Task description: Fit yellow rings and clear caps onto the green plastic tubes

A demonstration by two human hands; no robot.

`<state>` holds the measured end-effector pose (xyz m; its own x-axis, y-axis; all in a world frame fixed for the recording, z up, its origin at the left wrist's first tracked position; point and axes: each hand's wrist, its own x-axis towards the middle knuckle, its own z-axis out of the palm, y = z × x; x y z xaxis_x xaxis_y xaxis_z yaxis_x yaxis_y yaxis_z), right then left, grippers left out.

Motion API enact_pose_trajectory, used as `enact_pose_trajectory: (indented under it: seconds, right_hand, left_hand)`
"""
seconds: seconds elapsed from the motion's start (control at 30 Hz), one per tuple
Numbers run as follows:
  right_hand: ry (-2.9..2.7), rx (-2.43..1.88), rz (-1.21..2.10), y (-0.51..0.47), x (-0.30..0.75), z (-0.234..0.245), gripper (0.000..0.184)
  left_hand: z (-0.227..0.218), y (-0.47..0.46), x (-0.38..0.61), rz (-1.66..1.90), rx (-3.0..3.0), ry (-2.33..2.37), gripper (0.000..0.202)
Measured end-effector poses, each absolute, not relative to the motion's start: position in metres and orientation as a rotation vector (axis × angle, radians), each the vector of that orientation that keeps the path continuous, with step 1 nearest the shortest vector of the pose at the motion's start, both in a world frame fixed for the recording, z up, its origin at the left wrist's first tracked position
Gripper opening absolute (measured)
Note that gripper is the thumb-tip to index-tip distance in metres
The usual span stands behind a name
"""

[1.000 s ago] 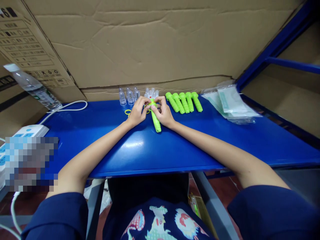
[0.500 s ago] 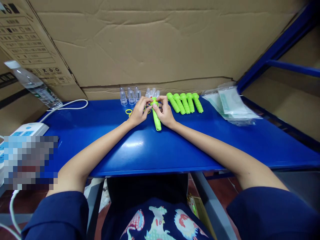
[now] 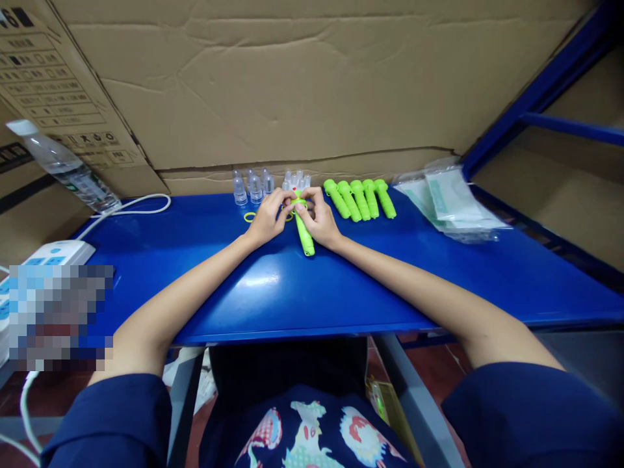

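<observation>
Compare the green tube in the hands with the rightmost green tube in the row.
The held tube is gripped by the left hand and right hand; the rightmost tube lies untouched. The hands partly hide the held tube's far end; the rightmost tube's wide far end shows. Both are bright green.

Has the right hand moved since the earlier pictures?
No, not noticeably: the right hand keeps its place just left of the row of five green tubes.

Saw lime-green plastic tube [image 3: 306, 242], flat blue counter [image 3: 312, 292], brown cardboard panel [image 3: 51, 81] printed black, navy cloth garment [image 3: 333, 414] with pink-checked motif [image 3: 272, 428].
</observation>
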<state>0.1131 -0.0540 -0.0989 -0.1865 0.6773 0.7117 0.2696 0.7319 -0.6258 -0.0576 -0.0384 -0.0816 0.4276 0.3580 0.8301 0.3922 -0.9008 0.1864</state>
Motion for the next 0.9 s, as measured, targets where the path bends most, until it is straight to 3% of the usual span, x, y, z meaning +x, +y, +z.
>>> enact_pose_trajectory:
  seconds: [0.9]
  right_hand:
    - [-1.779,-0.740,0.480,-0.0526,0.1138,-0.1005,0.036]
  left_hand:
    - [-0.0826,-0.0384,-0.0595,-1.428,-2.662,-0.711,0.027]
